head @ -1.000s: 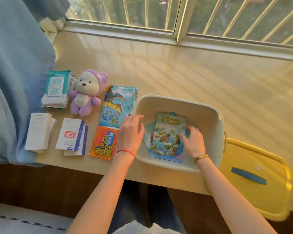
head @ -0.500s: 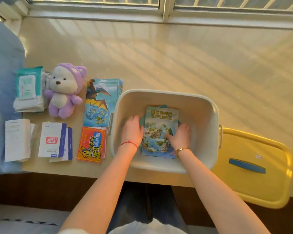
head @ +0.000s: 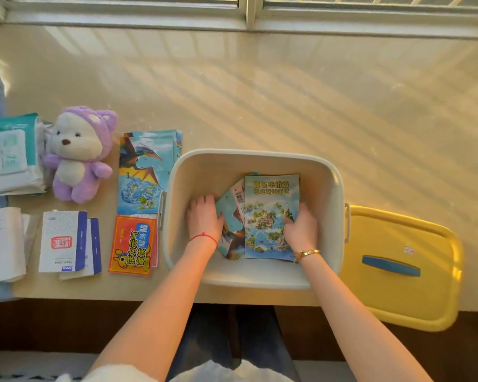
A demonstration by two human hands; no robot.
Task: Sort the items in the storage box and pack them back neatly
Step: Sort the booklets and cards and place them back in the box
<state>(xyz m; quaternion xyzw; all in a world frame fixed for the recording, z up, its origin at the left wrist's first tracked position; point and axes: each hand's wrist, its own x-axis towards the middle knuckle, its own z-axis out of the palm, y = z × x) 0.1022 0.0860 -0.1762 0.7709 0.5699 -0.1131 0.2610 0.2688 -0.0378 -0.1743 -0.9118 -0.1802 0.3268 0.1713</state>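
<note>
1. A pale counter fills the upper and middle frame, ending at a window frame along the top edge.
2. The cream storage box sits at lower centre, its near wall at the counter's front edge. Inside lie a map booklet flat on top and, partly under it to the left, tilted dinosaur leaflets.
3. The yellow lid, with a blue handle, lies just right of the box, overhanging the counter edge.
4. The left hand is inside the box, fingers curled at the leaflets' left edge; whether it grips them cannot be told. The right hand grips the booklet's right edge.
5. Left of the box: a stack of dinosaur booklets, with an orange packet below it.
6. Further left: a purple plush bear, a wipes pack, two white-and-blue boxes and white papers at the left edge.
</note>
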